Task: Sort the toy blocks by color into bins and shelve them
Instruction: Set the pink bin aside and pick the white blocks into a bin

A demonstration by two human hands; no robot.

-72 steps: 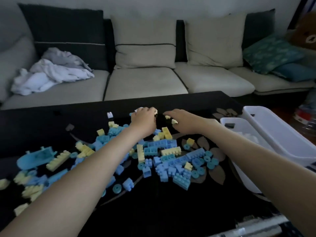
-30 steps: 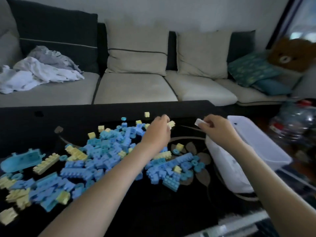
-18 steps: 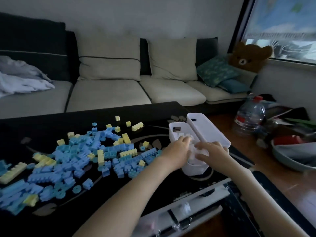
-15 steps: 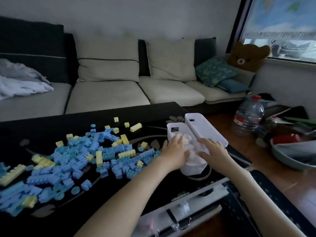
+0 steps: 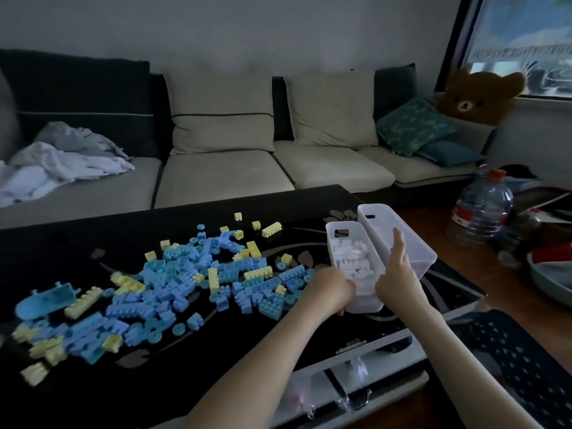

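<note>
Grips the near left wall of the bin (image 5: pixel 362 300) of white blocks (image 5: pixel 353 261) with the left hand (image 5: pixel 329 287), fingers curled round the rim, at the right end of the dark desk (image 5: pixel 154 382), touching a second bin (image 5: pixel 411 252) on its right side. Sets the right hand (image 5: pixel 397 277) against the bin's right rim, index finger straight and raised, thumb toward the blocks, grip or mere touch impossible to tell. Has blue and yellow blocks (image 5: pixel 185 283) strewn over the desk just left of the bin, with a sofa (image 5: pixel 223 174) beyond.
</note>
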